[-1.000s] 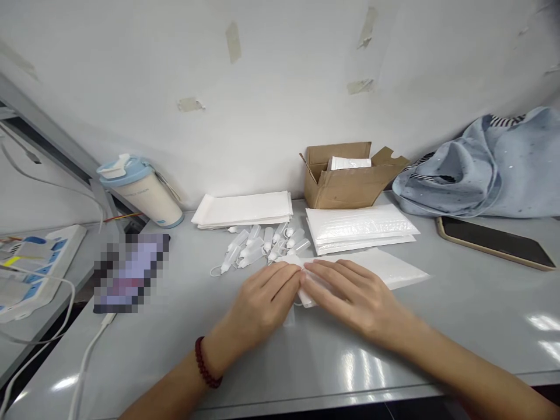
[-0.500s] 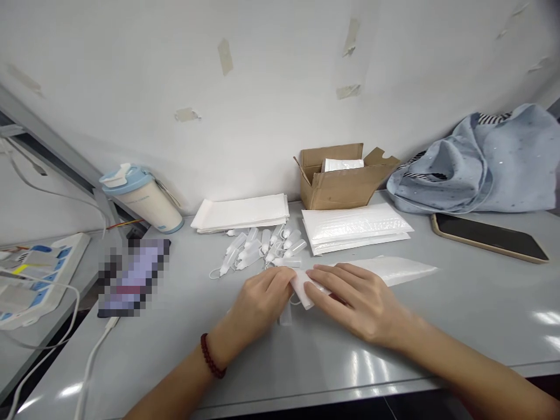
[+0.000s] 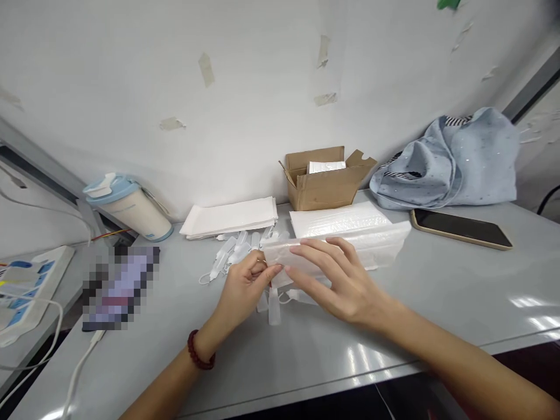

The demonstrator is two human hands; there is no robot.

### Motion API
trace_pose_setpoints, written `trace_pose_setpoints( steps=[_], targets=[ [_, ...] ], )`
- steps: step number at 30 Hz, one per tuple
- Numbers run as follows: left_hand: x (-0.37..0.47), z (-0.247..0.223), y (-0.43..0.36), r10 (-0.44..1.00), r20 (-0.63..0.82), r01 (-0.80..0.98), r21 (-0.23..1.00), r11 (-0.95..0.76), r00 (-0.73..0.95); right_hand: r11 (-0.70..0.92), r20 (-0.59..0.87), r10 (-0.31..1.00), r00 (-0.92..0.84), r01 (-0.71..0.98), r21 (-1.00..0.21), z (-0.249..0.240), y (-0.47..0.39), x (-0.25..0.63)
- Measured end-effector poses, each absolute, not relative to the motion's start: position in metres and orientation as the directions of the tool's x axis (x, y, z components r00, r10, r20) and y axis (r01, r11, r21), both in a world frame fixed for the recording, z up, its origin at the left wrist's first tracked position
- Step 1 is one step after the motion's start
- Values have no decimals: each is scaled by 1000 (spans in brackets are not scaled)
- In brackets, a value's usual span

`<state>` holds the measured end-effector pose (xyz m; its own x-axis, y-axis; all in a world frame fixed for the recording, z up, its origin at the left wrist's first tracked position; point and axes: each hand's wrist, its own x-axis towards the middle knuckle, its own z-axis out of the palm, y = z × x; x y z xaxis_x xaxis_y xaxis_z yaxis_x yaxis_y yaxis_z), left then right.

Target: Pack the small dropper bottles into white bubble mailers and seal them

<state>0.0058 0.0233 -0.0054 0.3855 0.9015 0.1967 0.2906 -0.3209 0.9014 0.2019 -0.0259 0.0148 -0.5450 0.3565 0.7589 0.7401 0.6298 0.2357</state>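
A long white padded envelope (image 3: 385, 239) is tilted up off the desk in front of me. My left hand (image 3: 248, 279) pinches its left end between thumb and bent fingers. Against its near face rest the outstretched, spread fingers of my right hand (image 3: 336, 280). Just below the envelope lie small translucent squeeze bottles (image 3: 274, 308), one with a bit of red at its top, partly hidden by the left hand. More such bottles with thin loops, a pile of them (image 3: 223, 256), lie behind my left hand, partly covered by the envelope.
Behind are a white envelope stack (image 3: 230, 217), another padded envelope stack (image 3: 336, 220) and an open cardboard box (image 3: 330, 189). A blue cloth bag (image 3: 472, 157) and a phone (image 3: 461, 229) lie right. Left are a tumbler (image 3: 135, 210), a pixelated item (image 3: 122, 289) and a power strip (image 3: 35, 291).
The envelope's body has risen off the desk and now faces me. My left hand has turned, thumb in front. My right fingers have spread apart. The view has swung slightly right.
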Motion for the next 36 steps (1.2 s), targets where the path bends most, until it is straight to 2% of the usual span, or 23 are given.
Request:
trace_pose_setpoints(
  steps=[5,11,16,21,26,30,33,36],
  targets=[
    [10,0,45,907,88,131,979,-154,412,495,608,597,-523,837,234,-2,-21,196],
    [45,8,77,891,19,-60,998,9,454,252,599,721,-348,937,242,-17,-9,200],
    [77,6,92,856,-181,-23,975,219,484,117,542,812,-220,969,218,-15,3,217],
    [85,4,92,835,-264,46,960,276,482,88,520,839,-159,983,158,-14,15,235],
    [74,9,89,852,-259,163,965,206,455,65,540,834,-118,991,116,-10,23,250],
    [53,13,99,919,-150,321,947,27,365,68,537,839,-92,996,65,-7,25,255],
    [32,14,115,963,21,494,855,-157,270,53,537,841,-65,998,38,-7,25,255],
    [11,12,132,948,200,655,686,-317,249,38,537,842,-47,999,29,-8,25,254]
  ],
)
